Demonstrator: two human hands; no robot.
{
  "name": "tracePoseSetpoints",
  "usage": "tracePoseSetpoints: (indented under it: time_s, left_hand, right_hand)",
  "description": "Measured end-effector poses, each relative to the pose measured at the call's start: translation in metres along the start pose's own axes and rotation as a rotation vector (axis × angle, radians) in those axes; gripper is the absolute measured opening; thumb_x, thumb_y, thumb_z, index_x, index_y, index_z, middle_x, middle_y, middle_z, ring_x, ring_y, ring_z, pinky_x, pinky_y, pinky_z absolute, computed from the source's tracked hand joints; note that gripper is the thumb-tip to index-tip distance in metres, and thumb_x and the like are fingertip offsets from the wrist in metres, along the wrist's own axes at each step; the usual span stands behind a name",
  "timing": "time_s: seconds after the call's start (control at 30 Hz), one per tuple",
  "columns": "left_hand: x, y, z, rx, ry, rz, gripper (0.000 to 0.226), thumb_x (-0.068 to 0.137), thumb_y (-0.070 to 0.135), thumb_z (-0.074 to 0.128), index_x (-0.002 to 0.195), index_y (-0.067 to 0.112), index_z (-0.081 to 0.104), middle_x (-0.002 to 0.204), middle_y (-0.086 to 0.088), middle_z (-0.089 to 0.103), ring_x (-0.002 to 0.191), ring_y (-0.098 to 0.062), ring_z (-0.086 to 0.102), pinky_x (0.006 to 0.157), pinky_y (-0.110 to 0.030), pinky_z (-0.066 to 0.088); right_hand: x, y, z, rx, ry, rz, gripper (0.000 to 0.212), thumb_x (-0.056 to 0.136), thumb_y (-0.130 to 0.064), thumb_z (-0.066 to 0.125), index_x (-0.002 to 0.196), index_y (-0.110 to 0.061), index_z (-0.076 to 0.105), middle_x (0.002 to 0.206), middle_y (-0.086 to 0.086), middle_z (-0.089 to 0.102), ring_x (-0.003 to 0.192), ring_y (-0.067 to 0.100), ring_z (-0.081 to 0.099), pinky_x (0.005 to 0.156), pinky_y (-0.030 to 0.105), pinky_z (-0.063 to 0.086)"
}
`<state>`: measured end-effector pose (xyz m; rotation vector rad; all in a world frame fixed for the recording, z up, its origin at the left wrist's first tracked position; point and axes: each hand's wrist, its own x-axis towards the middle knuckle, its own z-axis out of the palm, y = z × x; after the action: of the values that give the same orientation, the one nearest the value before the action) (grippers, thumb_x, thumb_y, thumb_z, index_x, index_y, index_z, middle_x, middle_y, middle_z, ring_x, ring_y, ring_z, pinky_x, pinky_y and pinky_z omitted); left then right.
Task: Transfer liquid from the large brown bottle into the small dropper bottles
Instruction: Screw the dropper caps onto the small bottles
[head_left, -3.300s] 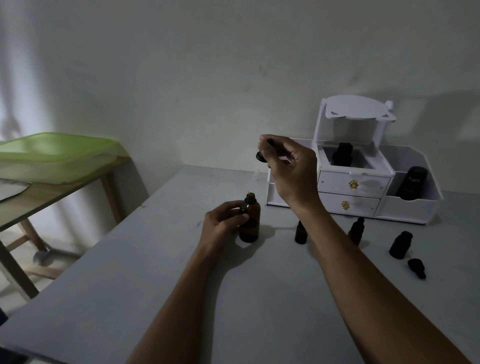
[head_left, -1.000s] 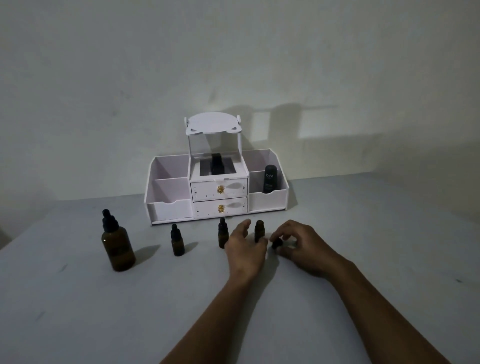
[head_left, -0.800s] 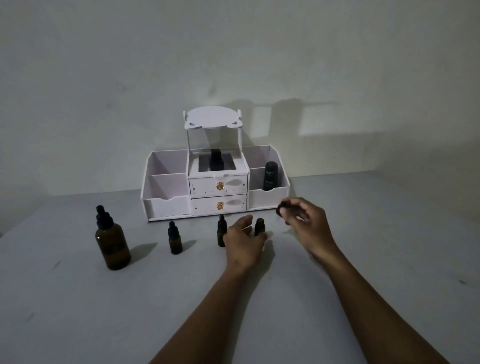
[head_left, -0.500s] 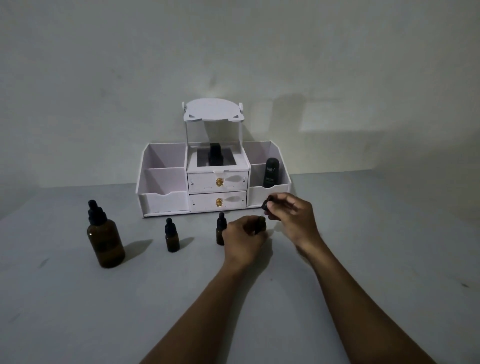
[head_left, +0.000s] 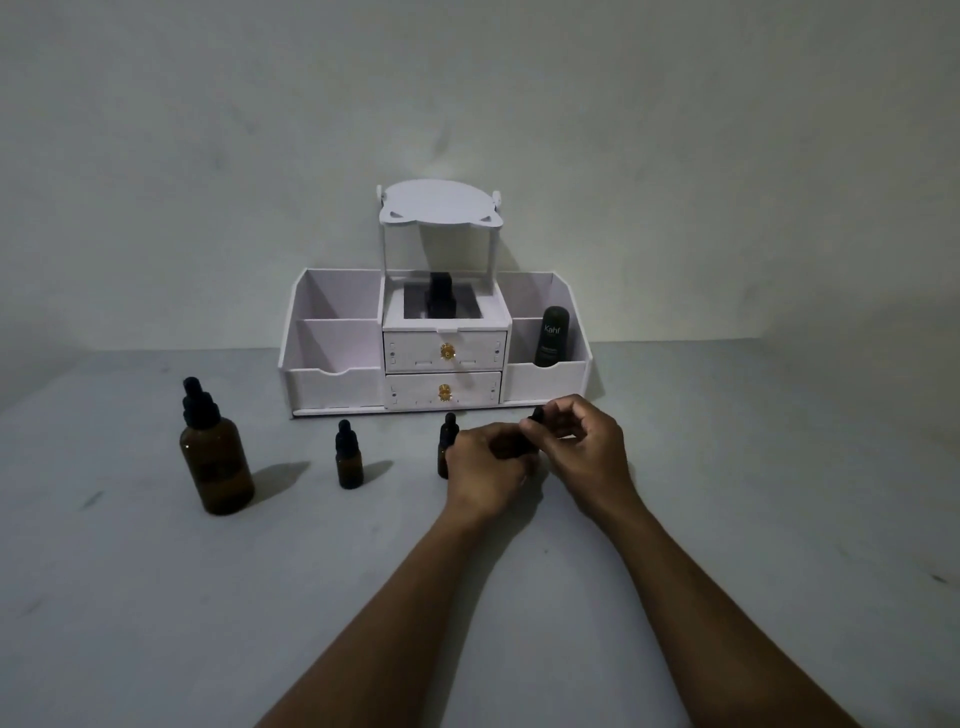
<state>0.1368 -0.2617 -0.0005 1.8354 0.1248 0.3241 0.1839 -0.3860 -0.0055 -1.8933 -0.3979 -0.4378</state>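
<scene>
I am looking over a grey table (head_left: 156, 597) with a white desk organizer (head_left: 337, 382) standing at its back, and I am placing everything against that organizer. The large brown bottle (head_left: 217, 467) is standing upright, dropper cap on, well out in front of the organizer's left corner. It is glass and looking part full, so I am judging it heavy, rigid and breakable. I would be taking it round the wide body, not the rubber bulb.

Both hands are working just in front of the organizer's drawers. The left hand (head_left: 485, 467) is curling round the third dropper bottle (head_left: 511, 448), though in this dim light I am only guessing that the dark sliver between the hands is its glass. The right hand (head_left: 584, 447) is pinching a black dropper cap (head_left: 536, 414) in thumb and forefinger above that bottle.

The first dropper bottle (head_left: 349, 460) is standing capped in front of the organizer's left compartment. The second dropper bottle (head_left: 447, 441) is standing before the drawers, touching or just beside the left hand. These are tiny, light and easy to tip, so I am favouring a steadying grip low on the body.
</scene>
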Motion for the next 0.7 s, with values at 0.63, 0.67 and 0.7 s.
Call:
tracePoseSetpoints:
  time_s: [0.63,0.67,0.7]
  left_hand:
    - [-0.007,0.008,0.006,-0.228,-0.032,-0.133,0.034,0.091,-0.001,0.067,0.123,0.01,0.07,0.105,0.007,0.07,0.077,0.005,0.065,0.049,0.003,0.039]
    - [-0.008,0.01,0.007,-0.25,-0.032,-0.15,0.035,0.091,-0.001,0.067,0.124,0.01,0.069,0.108,0.006,0.071,0.075,0.006,0.064,0.049,0.003,0.039]
    - [-0.008,0.01,0.007,-0.277,-0.032,-0.169,0.035,0.092,-0.001,0.067,0.125,0.01,0.069,0.108,0.006,0.071,0.068,0.009,0.062,0.048,0.002,0.039]
  right_hand:
    - [0.002,0.0,0.0,0.048,-0.062,-0.019,0.029,0.091,-0.007,0.068,0.118,-0.018,0.071,0.112,-0.001,0.072,0.107,0.013,0.066,0.093,0.031,0.057]
    - [0.002,0.0,-0.001,0.05,-0.092,-0.014,0.032,0.092,-0.006,0.066,0.121,-0.019,0.07,0.116,-0.001,0.071,0.111,0.013,0.064,0.096,0.03,0.055]
    - [0.002,-0.001,-0.001,0.052,-0.118,-0.01,0.034,0.093,-0.006,0.064,0.123,-0.021,0.068,0.118,-0.001,0.07,0.113,0.013,0.063,0.096,0.029,0.054]
